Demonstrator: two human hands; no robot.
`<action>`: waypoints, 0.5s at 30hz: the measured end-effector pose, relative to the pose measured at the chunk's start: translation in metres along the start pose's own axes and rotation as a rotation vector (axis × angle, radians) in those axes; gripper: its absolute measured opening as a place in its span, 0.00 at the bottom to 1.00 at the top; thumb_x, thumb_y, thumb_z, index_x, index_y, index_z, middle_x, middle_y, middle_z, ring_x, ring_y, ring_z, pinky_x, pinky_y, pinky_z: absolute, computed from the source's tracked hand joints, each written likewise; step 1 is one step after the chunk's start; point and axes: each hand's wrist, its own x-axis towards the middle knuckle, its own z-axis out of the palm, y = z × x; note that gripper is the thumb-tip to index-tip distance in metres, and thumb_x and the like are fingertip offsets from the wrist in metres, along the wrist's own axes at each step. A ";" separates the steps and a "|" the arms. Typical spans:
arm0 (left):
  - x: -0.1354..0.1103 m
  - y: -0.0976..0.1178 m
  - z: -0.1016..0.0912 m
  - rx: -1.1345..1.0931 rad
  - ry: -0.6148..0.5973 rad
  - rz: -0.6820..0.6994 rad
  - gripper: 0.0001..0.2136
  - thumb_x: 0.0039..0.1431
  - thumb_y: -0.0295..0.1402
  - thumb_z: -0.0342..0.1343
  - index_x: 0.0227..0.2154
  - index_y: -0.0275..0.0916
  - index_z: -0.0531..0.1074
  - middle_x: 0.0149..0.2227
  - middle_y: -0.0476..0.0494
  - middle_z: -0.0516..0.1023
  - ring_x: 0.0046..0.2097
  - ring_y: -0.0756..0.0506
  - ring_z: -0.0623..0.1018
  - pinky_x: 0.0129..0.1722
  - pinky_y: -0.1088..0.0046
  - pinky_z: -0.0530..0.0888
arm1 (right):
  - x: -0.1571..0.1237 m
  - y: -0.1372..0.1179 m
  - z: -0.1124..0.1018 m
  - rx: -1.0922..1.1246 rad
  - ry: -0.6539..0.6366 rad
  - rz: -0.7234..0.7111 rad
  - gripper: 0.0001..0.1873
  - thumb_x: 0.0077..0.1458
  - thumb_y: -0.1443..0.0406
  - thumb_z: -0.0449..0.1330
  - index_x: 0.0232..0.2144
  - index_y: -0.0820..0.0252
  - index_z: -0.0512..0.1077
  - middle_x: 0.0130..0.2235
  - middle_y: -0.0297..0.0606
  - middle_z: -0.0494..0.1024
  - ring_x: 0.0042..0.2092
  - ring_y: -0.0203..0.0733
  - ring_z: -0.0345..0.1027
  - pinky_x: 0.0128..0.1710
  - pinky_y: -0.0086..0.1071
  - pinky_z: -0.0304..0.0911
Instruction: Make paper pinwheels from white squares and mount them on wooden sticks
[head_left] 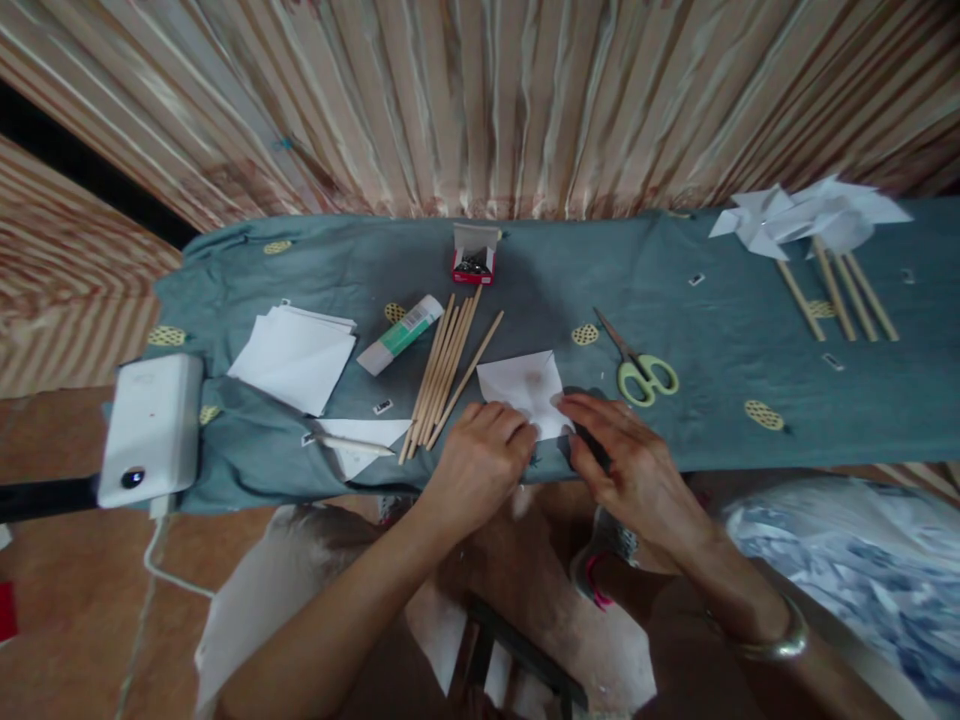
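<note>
A folded white paper square (523,388) lies on the blue-grey cloth (720,340) near its front edge. My left hand (480,460) has its fingers curled down on the paper's lower left edge. My right hand (630,455) lies flatter, fingertips pressing the paper's right corner. Both hands touch the same sheet. Just left of the paper is a bundle of wooden sticks (444,370), and to the right green-handled scissors (637,365).
A glue stick (399,334), a stack of white paper (294,355), a cut paper scrap with a pencil (356,444), a red pin box (474,256), finished paper pinwheels on sticks (817,235), and a white device (151,428) at the left edge.
</note>
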 end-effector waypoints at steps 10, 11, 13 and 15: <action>0.001 0.007 -0.001 0.072 -0.040 -0.004 0.04 0.62 0.26 0.53 0.34 0.34 0.73 0.34 0.42 0.76 0.38 0.42 0.75 0.37 0.65 0.69 | -0.006 0.001 -0.006 0.064 -0.011 0.033 0.19 0.57 0.65 0.58 0.51 0.56 0.71 0.53 0.45 0.75 0.55 0.51 0.69 0.57 0.52 0.63; 0.001 0.007 -0.001 0.073 -0.041 -0.011 0.04 0.62 0.26 0.53 0.34 0.34 0.73 0.34 0.42 0.76 0.38 0.42 0.75 0.36 0.65 0.69 | -0.007 0.002 -0.007 0.072 -0.003 0.040 0.19 0.57 0.65 0.59 0.51 0.55 0.71 0.54 0.44 0.75 0.56 0.51 0.68 0.58 0.52 0.63; 0.000 0.008 -0.002 0.071 -0.032 -0.014 0.04 0.62 0.26 0.53 0.33 0.34 0.73 0.34 0.42 0.76 0.37 0.42 0.75 0.36 0.65 0.69 | -0.008 0.004 -0.009 0.102 0.011 0.060 0.18 0.56 0.64 0.60 0.50 0.54 0.72 0.54 0.43 0.74 0.57 0.51 0.67 0.58 0.51 0.63; -0.003 0.008 -0.002 0.059 -0.007 0.012 0.05 0.62 0.26 0.52 0.33 0.35 0.72 0.34 0.42 0.77 0.37 0.43 0.75 0.36 0.65 0.69 | -0.010 0.007 -0.011 0.169 0.007 0.092 0.16 0.56 0.65 0.61 0.47 0.53 0.73 0.56 0.42 0.72 0.58 0.50 0.66 0.58 0.51 0.62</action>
